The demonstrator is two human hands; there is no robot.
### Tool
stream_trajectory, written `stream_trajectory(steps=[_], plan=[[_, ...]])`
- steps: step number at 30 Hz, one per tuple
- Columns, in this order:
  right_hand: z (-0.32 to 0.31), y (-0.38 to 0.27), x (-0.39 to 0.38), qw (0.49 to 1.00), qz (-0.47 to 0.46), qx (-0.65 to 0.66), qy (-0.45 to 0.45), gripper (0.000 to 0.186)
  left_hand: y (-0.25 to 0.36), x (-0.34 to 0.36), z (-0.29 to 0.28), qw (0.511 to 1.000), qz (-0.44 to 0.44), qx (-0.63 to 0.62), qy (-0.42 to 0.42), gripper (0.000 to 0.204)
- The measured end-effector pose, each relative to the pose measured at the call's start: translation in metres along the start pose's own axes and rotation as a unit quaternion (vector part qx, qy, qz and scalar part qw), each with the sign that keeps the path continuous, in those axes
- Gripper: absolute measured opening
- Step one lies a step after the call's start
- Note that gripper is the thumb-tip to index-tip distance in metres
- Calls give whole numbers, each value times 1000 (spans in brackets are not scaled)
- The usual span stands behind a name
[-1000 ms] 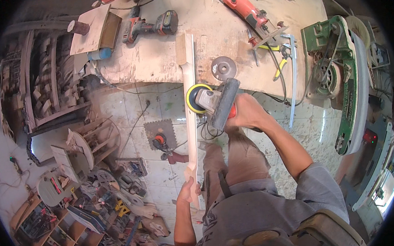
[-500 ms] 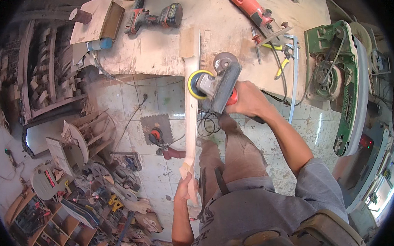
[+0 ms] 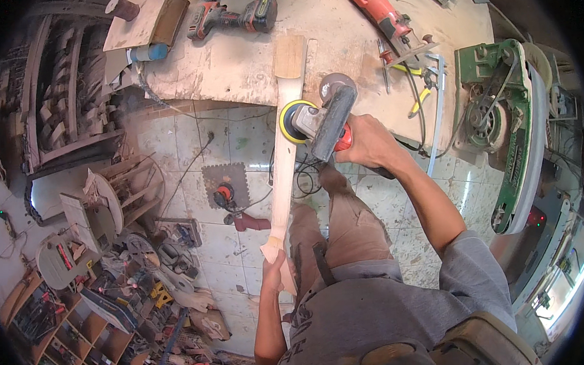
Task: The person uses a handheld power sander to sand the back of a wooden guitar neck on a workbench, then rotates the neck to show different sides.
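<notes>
A long, pale, shaped wooden piece runs from my body up to the workbench, its squared far end on the bench's near edge. My left hand is closed round its near end, beside my leg. In my right hand is an angle grinder with a red body part and a dark cover along its side. The grinder's yellow-rimmed round disc is at the wood's right side, just below the bench edge; whether it touches or only overlaps the wood, I cannot tell.
On the workbench lie a cordless drill, a red trim router and yellow-handled pliers. A green belt sander stands at the right. Another red tool and its cord lie on the floor. Cluttered shelves fill the lower left.
The wooden piece has rolled in my left hand, so its far block shows a broader face. The grinder has tilted slightly in my right hand, its disc still by the wood.
</notes>
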State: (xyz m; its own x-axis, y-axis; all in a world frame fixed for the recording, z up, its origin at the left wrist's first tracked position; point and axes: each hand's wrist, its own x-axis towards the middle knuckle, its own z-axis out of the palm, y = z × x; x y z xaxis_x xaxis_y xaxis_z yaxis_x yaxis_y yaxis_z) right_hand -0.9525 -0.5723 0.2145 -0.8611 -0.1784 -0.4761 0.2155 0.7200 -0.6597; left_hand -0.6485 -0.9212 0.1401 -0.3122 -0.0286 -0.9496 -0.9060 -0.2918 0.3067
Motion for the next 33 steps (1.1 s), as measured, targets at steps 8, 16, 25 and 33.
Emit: stream_trajectory(steps=[8,16,25,33], plan=[[3,-1,7,1000,1,-30,-1,66,-1,-4,10,1000,29,-3,3,30],[4,-5,14,999,-11,-47,21,69,4,-4,19,998,53,-3,16,27],[9,-5,6,998,-10,-43,34,64,-7,-5,21,995,85,8,41,25],[42,-5,-32,981,-93,-143,-94,58,-1,-13,31,996,82,10,39,27]])
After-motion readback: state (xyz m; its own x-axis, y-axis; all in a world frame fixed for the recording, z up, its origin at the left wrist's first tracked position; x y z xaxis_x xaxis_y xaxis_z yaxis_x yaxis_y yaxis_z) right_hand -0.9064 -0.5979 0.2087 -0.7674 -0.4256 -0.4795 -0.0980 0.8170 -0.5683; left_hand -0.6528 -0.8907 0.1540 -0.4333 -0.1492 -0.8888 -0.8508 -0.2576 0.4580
